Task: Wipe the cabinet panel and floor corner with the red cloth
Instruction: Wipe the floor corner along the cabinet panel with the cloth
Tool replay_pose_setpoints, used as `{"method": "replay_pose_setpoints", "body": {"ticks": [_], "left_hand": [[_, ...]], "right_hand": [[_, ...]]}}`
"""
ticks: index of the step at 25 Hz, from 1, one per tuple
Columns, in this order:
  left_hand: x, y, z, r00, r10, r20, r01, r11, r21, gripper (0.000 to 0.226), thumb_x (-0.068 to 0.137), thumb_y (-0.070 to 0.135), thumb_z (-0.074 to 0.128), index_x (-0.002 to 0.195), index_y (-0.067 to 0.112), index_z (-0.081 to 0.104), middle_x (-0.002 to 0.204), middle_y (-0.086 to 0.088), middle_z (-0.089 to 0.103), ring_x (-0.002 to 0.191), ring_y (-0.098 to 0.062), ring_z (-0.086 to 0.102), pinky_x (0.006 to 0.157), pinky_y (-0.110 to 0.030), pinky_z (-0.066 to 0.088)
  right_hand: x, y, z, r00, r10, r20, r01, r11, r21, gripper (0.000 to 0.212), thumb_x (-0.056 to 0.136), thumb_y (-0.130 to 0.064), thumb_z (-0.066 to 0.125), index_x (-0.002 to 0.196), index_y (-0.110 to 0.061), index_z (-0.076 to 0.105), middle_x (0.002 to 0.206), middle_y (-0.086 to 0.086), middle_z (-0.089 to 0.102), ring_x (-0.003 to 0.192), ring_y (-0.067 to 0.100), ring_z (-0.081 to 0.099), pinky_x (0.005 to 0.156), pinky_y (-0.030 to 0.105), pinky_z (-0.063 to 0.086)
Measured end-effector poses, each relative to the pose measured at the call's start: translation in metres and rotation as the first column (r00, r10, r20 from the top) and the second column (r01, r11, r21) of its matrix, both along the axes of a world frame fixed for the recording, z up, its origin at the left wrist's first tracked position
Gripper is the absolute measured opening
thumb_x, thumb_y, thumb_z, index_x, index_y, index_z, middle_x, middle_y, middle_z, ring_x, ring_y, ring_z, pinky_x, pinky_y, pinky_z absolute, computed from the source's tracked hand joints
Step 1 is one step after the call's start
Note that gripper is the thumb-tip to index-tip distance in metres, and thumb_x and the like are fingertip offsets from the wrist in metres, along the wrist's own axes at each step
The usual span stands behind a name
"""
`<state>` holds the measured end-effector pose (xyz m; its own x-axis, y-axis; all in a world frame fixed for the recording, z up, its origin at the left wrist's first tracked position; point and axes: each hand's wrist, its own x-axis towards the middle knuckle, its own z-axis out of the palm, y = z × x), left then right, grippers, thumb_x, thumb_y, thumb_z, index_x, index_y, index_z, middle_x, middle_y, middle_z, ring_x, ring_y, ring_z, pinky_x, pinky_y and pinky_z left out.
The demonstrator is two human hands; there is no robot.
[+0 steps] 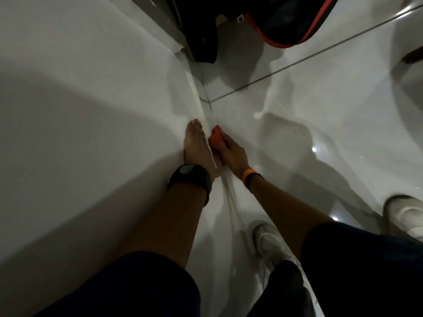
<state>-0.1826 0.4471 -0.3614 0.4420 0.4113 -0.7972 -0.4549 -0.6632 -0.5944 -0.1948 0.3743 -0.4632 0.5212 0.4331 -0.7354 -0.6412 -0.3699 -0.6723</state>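
Observation:
The white cabinet panel fills the left of the head view and meets the glossy white tiled floor along a seam running down the middle. My left hand, with a black watch on the wrist, lies flat against the panel with its fingers together. My right hand, with an orange band on the wrist, grips the bunched red cloth and presses it into the corner where panel and floor meet. The cloth is partly hidden under my fingers.
A black bag with orange trim lies on the floor beyond the hands, next to a dark cabinet edge. My white shoes stand on the tiles at the lower right. A grout line crosses the floor.

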Motion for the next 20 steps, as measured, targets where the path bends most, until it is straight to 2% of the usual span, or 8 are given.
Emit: {"method": "replay_pose_setpoints", "body": {"ticks": [3,5,7,10,12,16,18,20], "left_hand": [[-0.002,0.001,0.008,1.000,0.005,0.007,-0.005,1.000,-0.005,0.116,0.094,0.084,0.022,0.162,-0.004,-0.007,0.170,-0.026,-0.008,0.161,-0.039,-0.007,0.130,-0.050,-0.005],[-0.002,0.002,0.008,1.000,-0.005,-0.013,0.005,1.000,0.006,0.118,0.092,0.086,0.024,0.162,-0.004,-0.009,0.171,-0.025,-0.009,0.161,-0.038,-0.007,0.130,-0.050,-0.007],[-0.003,0.001,0.007,0.999,-0.013,-0.030,0.014,1.000,0.019,0.119,0.092,0.087,0.025,0.162,-0.003,-0.009,0.171,-0.025,-0.010,0.161,-0.038,-0.007,0.130,-0.050,-0.009],[-0.008,0.000,0.011,0.999,-0.026,-0.028,0.026,1.000,-0.008,0.121,0.091,0.087,0.026,0.162,-0.004,-0.007,0.171,-0.025,-0.008,0.161,-0.038,-0.007,0.129,-0.050,-0.010],[-0.008,0.000,0.016,0.998,-0.042,-0.037,0.042,0.999,-0.004,0.120,0.091,0.087,0.025,0.162,-0.004,-0.005,0.171,-0.025,-0.007,0.160,-0.039,-0.007,0.129,-0.051,-0.010],[-0.005,0.002,0.008,1.000,-0.003,-0.008,0.003,1.000,-0.018,0.120,0.091,0.087,0.026,0.162,-0.004,-0.006,0.171,-0.025,-0.008,0.161,-0.038,-0.007,0.130,-0.050,-0.009],[-0.005,0.003,0.004,1.000,0.006,-0.017,-0.006,1.000,-0.012,0.119,0.091,0.086,0.026,0.162,-0.004,-0.008,0.171,-0.025,-0.008,0.161,-0.038,-0.007,0.129,-0.049,-0.009],[-0.006,0.001,0.003,0.999,-0.023,-0.033,0.024,1.000,0.004,0.120,0.091,0.087,0.026,0.162,-0.004,-0.008,0.171,-0.025,-0.008,0.161,-0.038,-0.007,0.130,-0.050,-0.009]], "right_hand": [[0.014,0.013,-0.003,1.000,0.010,0.019,-0.010,1.000,0.003,0.051,0.107,-0.046,0.043,0.154,-0.025,0.047,0.145,0.009,0.064,0.132,0.029,0.060,0.107,0.036,0.044],[0.049,0.039,-0.007,0.998,0.032,0.054,-0.034,0.999,0.040,0.054,0.108,-0.033,0.045,0.160,-0.022,0.035,0.153,0.013,0.055,0.139,0.032,0.053,0.119,0.045,0.042],[0.064,0.047,-0.012,0.995,0.061,0.076,-0.065,0.996,0.055,0.056,0.108,-0.035,0.045,0.161,-0.025,0.031,0.154,0.013,0.054,0.138,0.034,0.054,0.120,0.046,0.042],[0.018,0.008,-0.005,0.996,0.086,0.015,-0.084,0.992,-0.095,0.053,0.105,-0.062,0.033,0.143,-0.034,0.059,0.130,0.005,0.073,0.117,0.028,0.068,0.108,0.040,0.050],[-0.006,-0.012,0.007,0.992,0.124,-0.008,-0.124,0.980,-0.156,0.049,0.107,-0.056,0.035,0.134,-0.029,0.066,0.117,0.007,0.077,0.108,0.030,0.071,0.105,0.041,0.053],[0.043,0.030,-0.016,0.974,0.190,0.126,-0.176,0.978,-0.111,0.050,0.109,-0.030,0.046,0.157,-0.018,0.041,0.151,0.014,0.058,0.138,0.036,0.055,0.121,0.046,0.040],[0.068,0.047,-0.020,0.969,0.193,0.153,-0.188,0.981,-0.047,0.058,0.110,-0.028,0.044,0.164,-0.015,0.025,0.161,0.016,0.046,0.146,0.036,0.046,0.125,0.047,0.033],[0.054,0.040,-0.023,0.971,0.203,0.128,-0.197,0.979,-0.058,0.059,0.110,-0.036,0.041,0.165,-0.021,0.023,0.159,0.014,0.050,0.141,0.036,0.051,0.123,0.045,0.037]]}}
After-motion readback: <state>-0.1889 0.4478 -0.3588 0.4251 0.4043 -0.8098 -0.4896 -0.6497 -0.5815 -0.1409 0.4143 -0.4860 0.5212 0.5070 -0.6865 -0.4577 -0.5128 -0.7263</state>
